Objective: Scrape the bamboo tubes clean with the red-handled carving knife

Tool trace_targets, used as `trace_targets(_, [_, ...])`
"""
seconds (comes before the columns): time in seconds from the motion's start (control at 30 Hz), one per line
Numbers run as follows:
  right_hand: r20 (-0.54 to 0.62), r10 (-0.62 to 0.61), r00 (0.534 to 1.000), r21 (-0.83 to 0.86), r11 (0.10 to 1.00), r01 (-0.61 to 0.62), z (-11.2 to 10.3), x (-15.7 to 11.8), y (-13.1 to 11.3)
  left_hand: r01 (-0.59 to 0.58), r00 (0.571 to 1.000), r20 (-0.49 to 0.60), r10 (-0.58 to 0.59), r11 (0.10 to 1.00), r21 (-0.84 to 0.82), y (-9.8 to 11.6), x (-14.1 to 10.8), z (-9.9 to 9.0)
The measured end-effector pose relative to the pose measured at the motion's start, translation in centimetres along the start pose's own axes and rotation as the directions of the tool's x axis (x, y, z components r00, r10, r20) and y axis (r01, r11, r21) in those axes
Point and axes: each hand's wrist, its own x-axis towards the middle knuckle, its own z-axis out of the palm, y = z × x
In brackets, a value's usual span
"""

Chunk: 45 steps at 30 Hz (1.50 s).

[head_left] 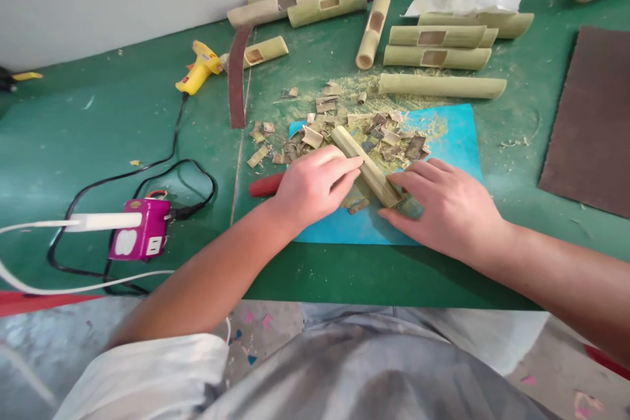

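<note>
A short length of bamboo (369,169) lies slanted over a blue sheet (457,138), its upper end pointing away to the left. My left hand (317,180) is closed, with its fingertips pressed on the bamboo's left side near the middle. At the near end, my right hand (438,207) grips the bamboo between curled fingers and thumb. Beside my left wrist a red handle (266,185) sticks out; the rest of that tool is hidden behind the hand. Cut bamboo chips (312,138) and pale shavings are heaped just beyond the bamboo.
Several bamboo tubes with cut windows (436,58) lie at the back. A plain one (443,86) is nearer. A yellow glue gun (199,69), brown sandpaper strip (237,79), purple power adapter (140,230) with cords, and large brown sheet (590,118) lie on the green table (394,275).
</note>
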Motion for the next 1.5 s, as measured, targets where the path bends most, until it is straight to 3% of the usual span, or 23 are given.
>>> trace_targets(0.13, [-0.018,-0.002,1.000,0.056,0.998,0.003,0.0,0.2,0.1,-0.004,1.000,0.016,0.004,1.000,-0.003,-1.0,0.3,-0.1])
trace_targets(0.37, [-0.069,-0.121,0.990,0.236,0.963,0.134,0.4,0.8,0.5,0.049,0.998,-0.050,-0.048,0.999,0.016,-1.0,0.2,-0.2])
trace_targets(0.5, [-0.064,-0.190,0.980,0.252,0.947,0.200,0.5,1.0,0.5,0.115,0.986,-0.129,-0.107,0.992,0.058,-1.4,0.3,-0.2])
trace_targets(0.67, [-0.005,-0.235,0.972,0.263,0.937,0.229,0.5,0.7,0.4,0.215,0.973,-0.109,-0.202,0.969,0.119,-1.8,0.3,-0.4])
trace_targets(0.9, [-0.003,-0.179,0.984,0.264,0.949,0.173,0.4,0.3,0.6,0.054,0.999,0.001,-0.054,0.998,0.020,-1.1,0.1,-0.2])
trace_targets(1.03, [0.004,-0.168,0.986,0.256,0.953,0.162,0.4,0.4,0.4,0.100,0.993,-0.076,-0.092,0.989,0.108,-1.5,0.4,-0.1])
trace_targets(1.17, [0.009,-0.174,0.985,0.263,0.951,0.165,0.5,0.4,0.2,0.062,0.998,-0.003,-0.062,0.995,0.083,-1.4,0.5,-0.1])
trace_targets(1.33, [0.028,-0.159,0.987,0.267,0.953,0.146,0.7,0.3,-0.1,0.114,0.993,-0.045,-0.110,0.987,0.111,-1.2,0.4,-0.2])
trace_targets(1.5, [-0.002,-0.170,0.985,0.276,0.947,0.164,0.6,0.3,-0.5,0.047,0.999,0.007,-0.047,0.997,0.064,-0.9,0.3,-0.4])
